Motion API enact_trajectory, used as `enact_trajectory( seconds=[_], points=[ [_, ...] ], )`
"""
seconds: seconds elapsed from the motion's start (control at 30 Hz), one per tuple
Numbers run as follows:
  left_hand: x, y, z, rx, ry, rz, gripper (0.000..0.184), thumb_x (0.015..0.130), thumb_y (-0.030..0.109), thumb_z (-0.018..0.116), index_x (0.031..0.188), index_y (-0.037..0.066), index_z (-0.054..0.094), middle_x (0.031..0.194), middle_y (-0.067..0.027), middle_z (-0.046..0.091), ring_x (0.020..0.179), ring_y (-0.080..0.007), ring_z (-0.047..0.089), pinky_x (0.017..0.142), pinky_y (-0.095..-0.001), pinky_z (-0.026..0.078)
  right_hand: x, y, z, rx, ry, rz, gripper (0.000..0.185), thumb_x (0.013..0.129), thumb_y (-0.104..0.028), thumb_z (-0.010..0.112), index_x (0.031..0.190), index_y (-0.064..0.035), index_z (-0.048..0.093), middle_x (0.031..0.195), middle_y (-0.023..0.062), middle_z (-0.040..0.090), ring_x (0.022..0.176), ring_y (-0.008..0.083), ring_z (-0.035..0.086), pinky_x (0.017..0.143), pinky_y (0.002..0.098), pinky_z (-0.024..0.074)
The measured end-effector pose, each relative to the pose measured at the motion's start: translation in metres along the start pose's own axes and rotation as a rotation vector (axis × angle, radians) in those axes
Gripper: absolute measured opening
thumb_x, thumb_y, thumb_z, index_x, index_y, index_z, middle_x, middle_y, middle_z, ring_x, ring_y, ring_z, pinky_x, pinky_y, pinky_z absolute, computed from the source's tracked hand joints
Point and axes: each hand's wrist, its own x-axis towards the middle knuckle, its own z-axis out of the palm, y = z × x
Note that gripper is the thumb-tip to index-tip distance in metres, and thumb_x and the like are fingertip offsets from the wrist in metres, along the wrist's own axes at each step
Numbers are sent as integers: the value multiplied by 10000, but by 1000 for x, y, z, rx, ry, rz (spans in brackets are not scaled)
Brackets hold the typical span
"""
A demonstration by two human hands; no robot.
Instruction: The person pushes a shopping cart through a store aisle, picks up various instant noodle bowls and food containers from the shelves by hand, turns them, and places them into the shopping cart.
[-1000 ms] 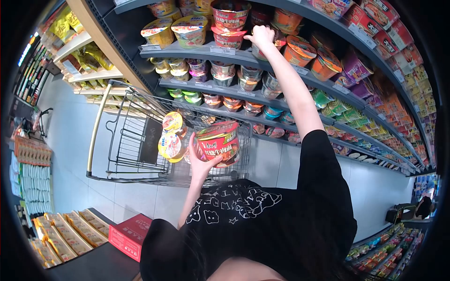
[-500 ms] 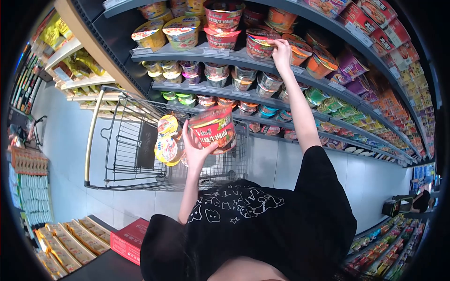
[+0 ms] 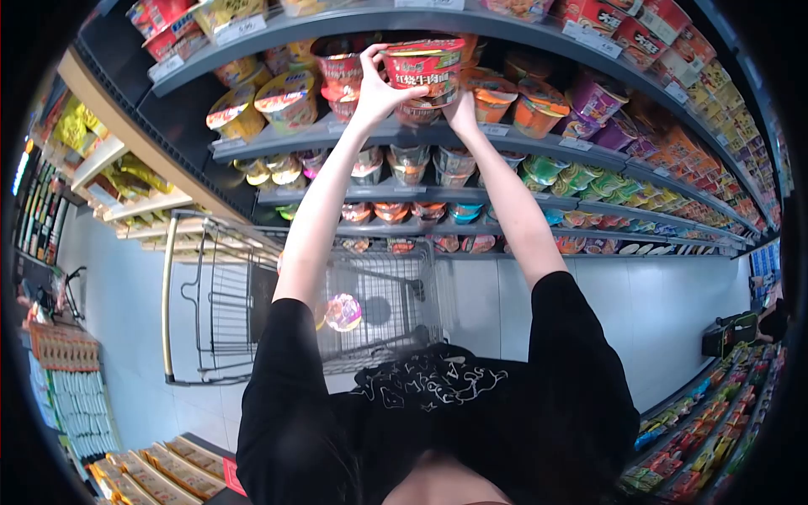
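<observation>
In the head view my left hand [image 3: 379, 94] is closed around a red instant noodle tub [image 3: 427, 66], thumb across its front. The tub is lifted to the upper shelf, in front of the noodle tubs there. Just under it shows part of another red noodle tub [image 3: 418, 112]. My right hand [image 3: 459, 113] reaches to the right side of these two tubs. Its fingers are hidden behind them, so I cannot tell what they grip. Orange noodle tubs [image 3: 539, 108] stand to the right of it, and red tubs [image 3: 341, 88] to the left.
Below my left arm is a wire shopping cart [image 3: 206, 324] with a purple-lidded tub [image 3: 343, 312] in it. Lower shelves [image 3: 404, 192] carry rows of noodle tubs. A shelf edge with price tags [image 3: 429, 5] overhangs above my hands. Black luggage-like objects [image 3: 728, 334] stand far right.
My left hand has carried the red noodle tub from over the cart up to the shelf. My right hand has shifted from a shelf tub's lid to lower beside the tubs. The view has moved.
</observation>
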Motion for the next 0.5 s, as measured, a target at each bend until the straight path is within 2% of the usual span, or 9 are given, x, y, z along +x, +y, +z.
enact_trajectory(
  seconds=[0.03, 0.1, 0.13, 0.17, 0.23, 0.27, 0.37, 0.43, 0.5],
  points=[
    [8, -9, 1, 107, 26, 22, 920, 489, 190, 836, 1164, 66, 223, 1117, -168, 420, 1004, -232, 503, 830, -335, 464, -1, -1, -2, -6, -31, 75, 150, 653, -75, 604, 780, 3, 620, 785, 206, 589, 755, 337, 576, 676, 375, 461],
    [22, -21, 1, 105, 13, 15, 914, 468, 203, 842, 1142, 57, 242, 1057, -172, 472, 977, -227, 522, 813, -329, 467, -1, 0, -3, 80, -3, -38, 129, 619, -50, 612, 735, 3, 629, 754, 193, 596, 736, 328, 583, 679, 372, 463],
    [26, -23, -2, 236, 19, -6, 895, 457, 212, 842, 1120, 53, 263, 1004, -178, 512, 961, -221, 532, 813, -327, 459, -2, 4, -4, 85, -16, -7, 166, 596, -26, 604, 757, 0, 633, 765, 184, 599, 737, 320, 586, 685, 365, 466],
    [31, -25, -4, 325, 1, 41, 912, 446, 232, 842, 1125, 44, 263, 1007, -201, 518, 962, -264, 537, 823, -346, 448, -3, 6, -3, 92, -16, 49, 157, 599, 6, 578, 748, 2, 627, 758, 164, 608, 746, 300, 590, 714, 347, 465],
    [40, -28, -4, 562, -23, 165, 927, 433, 252, 842, 1130, 35, 270, 1011, -218, 513, 965, -322, 531, 831, -370, 439, -8, 10, -6, 239, 45, -3, 262, 619, 45, 559, 871, -19, 592, 803, 139, 609, 785, 279, 589, 748, 323, 461],
    [42, -30, -3, 561, -25, 160, 927, 433, 252, 842, 1130, 35, 270, 1011, -218, 513, 965, -322, 531, 831, -370, 439, -11, 11, -6, 240, 43, 2, 262, 619, 45, 559, 871, -19, 592, 803, 139, 609, 785, 279, 589, 748, 323, 461],
    [42, -42, -5, 605, -61, 112, 916, 437, 256, 837, 1134, 32, 286, 1016, -237, 501, 969, -370, 514, 826, -389, 435, -21, 7, -7, 345, 128, 125, 383, 640, 80, 535, 1003, -40, 510, 917, 133, 576, 883, 267, 566, 794, 310, 455],
    [43, -47, -7, 703, -106, 84, 883, 492, 264, 820, 1145, 33, 274, 1037, -243, 502, 1000, -366, 498, 846, -385, 421, -19, -3, -15, 377, 53, 73, 462, 655, 90, 523, 1088, -45, 436, 1025, 147, 519, 979, 274, 525, 830, 321, 453],
    [39, -50, -6, 723, -115, 51, 864, 512, 262, 811, 1159, 58, 276, 1052, -255, 494, 1010, -374, 492, 845, -389, 419, -21, -6, -18, 363, -26, 97, 428, 661, 86, 516, 1069, -30, 454, 1085, 158, 487, 1046, 270, 487, 865, 341, 440]
  ],
)
